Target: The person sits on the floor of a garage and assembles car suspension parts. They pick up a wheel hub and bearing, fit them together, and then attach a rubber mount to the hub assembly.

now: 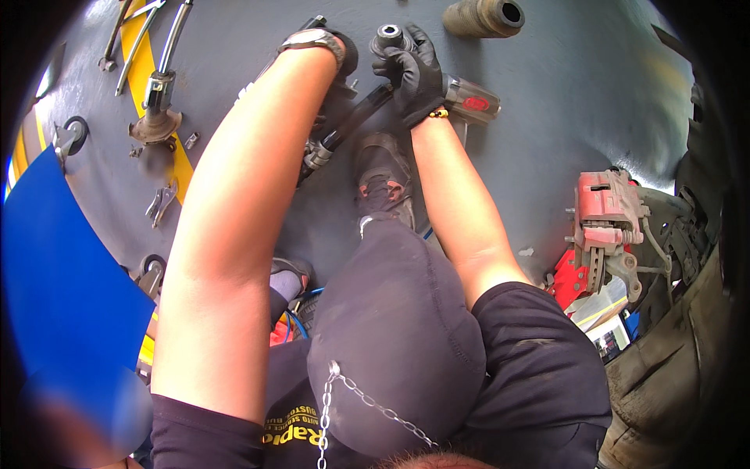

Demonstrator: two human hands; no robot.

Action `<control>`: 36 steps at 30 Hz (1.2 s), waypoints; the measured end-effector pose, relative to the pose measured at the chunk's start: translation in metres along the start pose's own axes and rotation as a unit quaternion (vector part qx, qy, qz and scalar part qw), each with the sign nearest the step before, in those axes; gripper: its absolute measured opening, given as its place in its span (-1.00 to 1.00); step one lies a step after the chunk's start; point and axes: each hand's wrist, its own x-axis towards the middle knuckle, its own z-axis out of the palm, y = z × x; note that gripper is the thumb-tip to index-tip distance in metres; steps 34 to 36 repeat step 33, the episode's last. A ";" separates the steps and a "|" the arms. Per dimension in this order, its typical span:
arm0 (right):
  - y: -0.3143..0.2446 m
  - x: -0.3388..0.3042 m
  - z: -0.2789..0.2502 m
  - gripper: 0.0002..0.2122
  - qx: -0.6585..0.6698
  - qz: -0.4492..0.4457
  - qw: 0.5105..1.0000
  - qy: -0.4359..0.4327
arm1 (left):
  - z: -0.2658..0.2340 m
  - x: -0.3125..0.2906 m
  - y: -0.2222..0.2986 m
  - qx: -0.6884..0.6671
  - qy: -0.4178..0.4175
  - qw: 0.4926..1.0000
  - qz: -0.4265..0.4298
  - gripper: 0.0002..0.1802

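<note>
1. A grey painted floor with a yellow stripe fills the upper part of the view; a blue panel is seen at the left edge.
2. A raised knee in dark trousers sits in the middle, with a dark shoe planted on the floor beyond it.
3. A red brake caliper is seen on a wheel hub at the right, well apart from both hands.
4. A ribbed rubber boot lies on the floor at the top, near the right hand.
5. An impact wrench lies just beside the right wrist.
6. The right hand, in a black glove, is closed around a dark cylindrical bushing part held upright on the floor.
7. The left hand, wristwatch worn, is bent down onto a black rod beside the bushing part; whether its fingers are closed cannot be told.
8. Wrenches lie along the stripe at the left.
</note>
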 end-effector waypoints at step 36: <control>0.032 0.033 0.022 -0.44 -0.595 -0.039 0.741 -0.307 | 0.050 -0.080 -0.052 -0.187 0.244 0.945 0.114 0.09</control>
